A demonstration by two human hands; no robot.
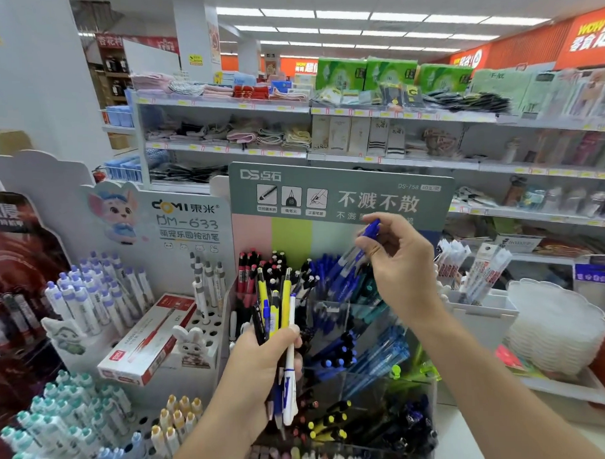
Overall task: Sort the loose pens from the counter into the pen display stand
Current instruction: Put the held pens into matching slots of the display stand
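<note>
My left hand (264,361) grips a bundle of loose pens (275,309), yellow, black, blue and white ones, held upright in front of the pen display stand (341,193). My right hand (401,260) pinches a single blue pen (355,258), tilted, its lower end among the blue pens (330,276) in the stand's upper right section. The stand's clear compartments hold red, black, blue and teal pens in tiers.
A white display (177,216) with purple-capped and teal-capped pens stands to the left, with a red-and-white pen box (150,341) lying on it. Packaged refills (481,274) and a stack of white trays (555,327) sit to the right. Shop shelves run behind.
</note>
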